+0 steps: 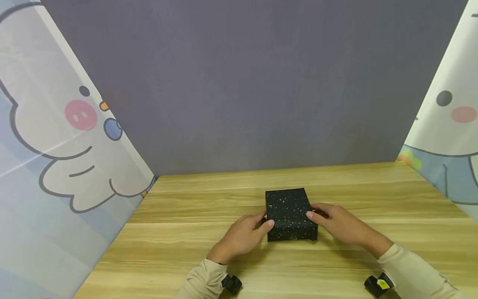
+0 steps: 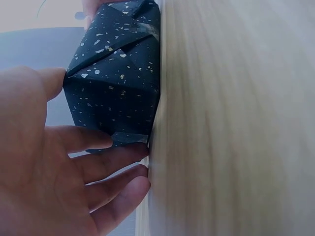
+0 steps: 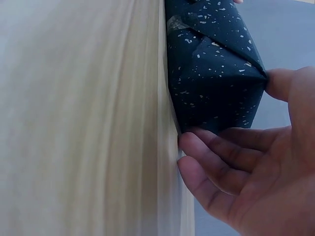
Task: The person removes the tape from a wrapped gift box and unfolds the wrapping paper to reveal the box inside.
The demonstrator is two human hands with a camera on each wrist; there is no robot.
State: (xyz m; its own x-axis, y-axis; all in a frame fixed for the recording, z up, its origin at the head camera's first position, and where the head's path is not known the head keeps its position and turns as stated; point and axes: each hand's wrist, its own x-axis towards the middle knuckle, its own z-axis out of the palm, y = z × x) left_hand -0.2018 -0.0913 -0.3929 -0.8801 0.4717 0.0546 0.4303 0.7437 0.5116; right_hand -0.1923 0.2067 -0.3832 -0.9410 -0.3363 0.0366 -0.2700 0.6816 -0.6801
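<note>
A box wrapped in black paper with pale and gold flecks [image 1: 287,207] lies flat on the wooden table [image 1: 186,216]. My left hand [image 1: 243,236] holds its left side, the thumb at the near top corner and the fingers bent along the side wall. On the opposite side my right hand [image 1: 342,224] grips it likewise, thumb at the near corner. In the left wrist view, clear tape [image 2: 129,137] shows low on the box's side. Folded paper and another strip of tape [image 3: 178,23] appear in the right wrist view. The underside is hidden.
A plain grey wall panel [image 1: 269,91] rises behind the table. Cartoon-printed sheets flank it, one on the left [image 1: 41,232] and one on the right [image 1: 444,124]. Both wrists carry small black devices below the beige sleeves [image 1: 414,270].
</note>
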